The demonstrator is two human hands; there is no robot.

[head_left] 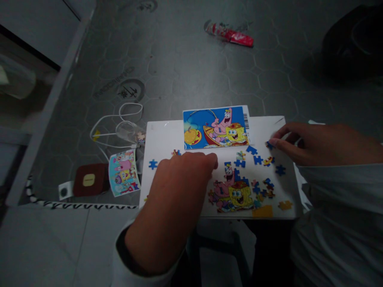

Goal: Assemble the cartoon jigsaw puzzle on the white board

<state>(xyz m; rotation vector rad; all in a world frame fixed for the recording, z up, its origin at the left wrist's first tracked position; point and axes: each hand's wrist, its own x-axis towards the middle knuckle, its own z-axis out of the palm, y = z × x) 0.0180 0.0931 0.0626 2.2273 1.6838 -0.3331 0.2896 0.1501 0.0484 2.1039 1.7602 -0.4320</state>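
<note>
A partly joined cartoon puzzle (236,193) lies on a white board (164,135), with loose blue pieces (257,160) to its right. Behind it rests a picture card (215,127) showing a pink and a yellow figure. My left hand (191,167) is over the board left of the puzzle, fingers curled in; what they hold, if anything, is hidden. At the board's right side, my right hand (291,139) has thumb and forefinger pinched on a small blue puzzle piece (269,144). One more blue piece (153,164) sits near the left edge.
Left of the board are a second cartoon card (124,172), a white cable (103,117) and a brown round-cornered case (91,180). A red wrapper (241,39) lies on the grey floor mat (179,71). Something dark stands at the upper right.
</note>
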